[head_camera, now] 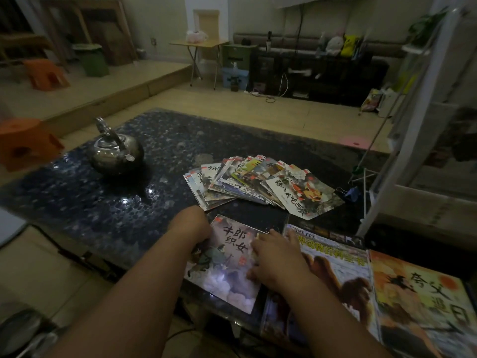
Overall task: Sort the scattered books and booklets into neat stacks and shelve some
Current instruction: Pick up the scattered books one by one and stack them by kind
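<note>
Counts: one single booklet (227,270) with an ink-painting cover; one fanned spread of booklets (258,182), overlapping too much for an exact count, at least ten covers showing; two larger books, one with a brown animal cover (343,277), one with an orange cover (423,306); one steel kettle (116,153); one blue binder clip (352,193); two orange stools, near (25,143) and far (46,74)

Single booklet lies flat at the near edge of the dark pebbled table (77,197), between the two hands. Fanned spread sits farther back, apart from both hands. Animal-cover book lies just right of the booklet, the orange-cover book beside it, edges overlapping

Left hand (192,228): at the booklet's left edge, fingers folded out of sight behind the knuckles; cannot tell whether it grips. Right hand (277,259): fingers spread and relaxed, lying across the booklet's right edge and onto the animal-cover book, holding nothing

Kettle stands left, well apart. Clip by the table's right edge
</note>
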The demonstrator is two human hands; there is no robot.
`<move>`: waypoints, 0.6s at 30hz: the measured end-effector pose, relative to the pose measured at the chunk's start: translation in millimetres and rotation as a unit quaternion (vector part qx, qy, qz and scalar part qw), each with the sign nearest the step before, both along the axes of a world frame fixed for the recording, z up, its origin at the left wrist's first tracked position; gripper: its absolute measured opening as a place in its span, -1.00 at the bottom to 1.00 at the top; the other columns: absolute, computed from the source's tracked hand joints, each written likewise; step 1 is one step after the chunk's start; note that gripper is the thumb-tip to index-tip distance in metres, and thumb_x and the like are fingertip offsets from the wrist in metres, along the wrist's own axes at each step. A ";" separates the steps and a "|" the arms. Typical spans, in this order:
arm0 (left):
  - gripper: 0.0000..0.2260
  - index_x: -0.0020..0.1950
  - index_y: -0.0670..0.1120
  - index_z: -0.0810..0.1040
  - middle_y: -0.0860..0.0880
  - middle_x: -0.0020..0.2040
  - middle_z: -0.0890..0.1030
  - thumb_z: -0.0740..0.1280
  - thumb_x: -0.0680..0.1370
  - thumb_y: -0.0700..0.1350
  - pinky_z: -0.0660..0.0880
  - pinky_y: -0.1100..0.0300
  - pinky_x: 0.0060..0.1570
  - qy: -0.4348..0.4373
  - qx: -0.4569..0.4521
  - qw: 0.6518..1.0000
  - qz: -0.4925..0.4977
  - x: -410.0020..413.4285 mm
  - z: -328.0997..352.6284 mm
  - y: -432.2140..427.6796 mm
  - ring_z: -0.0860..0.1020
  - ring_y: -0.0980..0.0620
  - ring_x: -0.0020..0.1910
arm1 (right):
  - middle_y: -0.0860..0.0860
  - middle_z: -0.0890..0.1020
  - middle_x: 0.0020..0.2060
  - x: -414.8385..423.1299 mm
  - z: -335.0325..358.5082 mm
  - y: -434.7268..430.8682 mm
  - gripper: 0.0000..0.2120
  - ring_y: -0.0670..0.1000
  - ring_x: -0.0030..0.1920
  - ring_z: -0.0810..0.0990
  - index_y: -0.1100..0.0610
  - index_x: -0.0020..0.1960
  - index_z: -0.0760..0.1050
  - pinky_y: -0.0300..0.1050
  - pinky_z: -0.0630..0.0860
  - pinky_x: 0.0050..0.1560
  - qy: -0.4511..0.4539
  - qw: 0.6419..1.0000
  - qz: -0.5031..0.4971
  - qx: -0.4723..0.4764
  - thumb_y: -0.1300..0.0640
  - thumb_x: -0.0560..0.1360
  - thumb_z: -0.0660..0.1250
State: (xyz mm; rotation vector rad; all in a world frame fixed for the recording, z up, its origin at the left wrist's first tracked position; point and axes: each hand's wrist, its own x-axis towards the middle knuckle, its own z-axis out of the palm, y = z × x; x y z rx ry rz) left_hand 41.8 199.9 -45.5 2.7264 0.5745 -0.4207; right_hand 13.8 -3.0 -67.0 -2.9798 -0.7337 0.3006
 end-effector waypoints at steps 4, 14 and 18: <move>-0.80 -0.04 -0.12 0.56 -0.07 -0.14 0.52 0.44 0.37 -0.17 0.46 0.13 -0.21 0.014 0.007 1.000 0.003 -0.6 1.5 0.0 0.52 -0.06 -0.13 | -0.07 0.49 0.26 0.0 0.2 -0.3 -0.47 0.04 0.40 0.31 -0.05 0.29 0.45 0.27 -0.09 0.48 0.001 1.000 0.002 -0.001 -0.23 0.39 0.40; -0.73 -0.08 -0.12 0.50 -0.06 -0.21 0.51 0.52 0.33 -0.13 0.47 0.15 -0.27 0.031 0.013 0.999 0.019 -0.7 3.6 -0.7 0.51 -0.02 -0.23 | -0.07 0.45 0.33 -1.1 3.1 -1.7 -0.46 0.05 0.48 0.23 -0.04 0.33 0.44 0.27 -0.12 0.48 0.013 1.000 0.008 -0.005 -0.21 0.42 0.39; -0.84 0.00 -0.10 0.54 -0.05 -0.09 0.54 0.38 0.44 -0.13 0.52 0.10 -0.13 0.003 0.032 0.999 0.020 -0.7 1.0 0.5 0.52 -0.03 -0.14 | -0.05 0.45 0.33 -1.5 10.7 -1.8 -0.58 0.06 0.49 0.21 -0.03 0.31 0.46 0.23 -0.08 0.50 0.013 0.999 -0.009 0.042 -0.16 0.51 0.27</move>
